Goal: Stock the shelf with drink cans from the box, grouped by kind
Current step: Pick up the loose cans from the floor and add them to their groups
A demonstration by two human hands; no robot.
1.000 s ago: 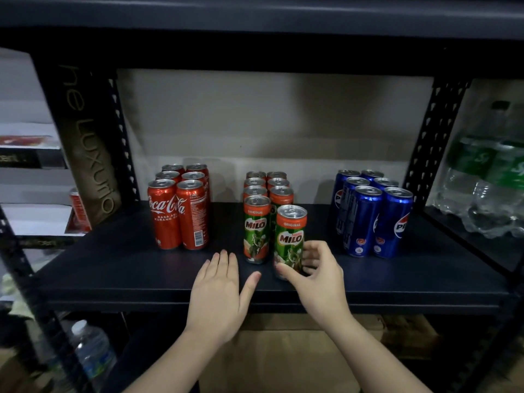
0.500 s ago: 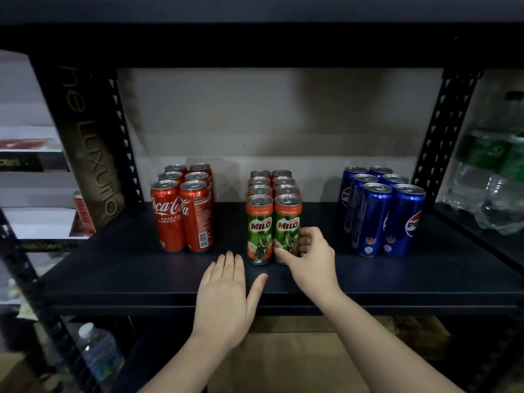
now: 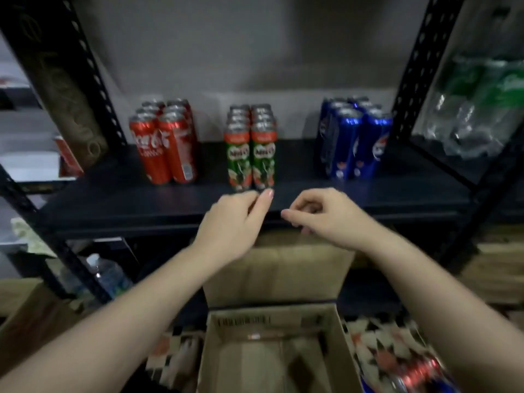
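Three groups stand on the black shelf [image 3: 113, 199]: Coca-Cola cans [image 3: 164, 148] at 10 o'clock, Milo cans [image 3: 251, 154] centred at 12, Pepsi cans [image 3: 351, 143] at 2, well apart and sorted by kind. The left hand [image 3: 229, 219] and right hand [image 3: 323, 214] hang at the shelf edge, fingers loosely curled, holding nothing. At 6 o'clock the cardboard box [image 3: 272, 347] appears empty; stocking looks nearly complete. Blurred cans [image 3: 408, 373] lie at 5 o'clock. Wrapped bottles [image 3: 476, 109] occupy the adjacent bay.

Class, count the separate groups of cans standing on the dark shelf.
3: red cans at the left, green cans in the middle, blue cans at the right. Cans at the back of each group are partly hidden.
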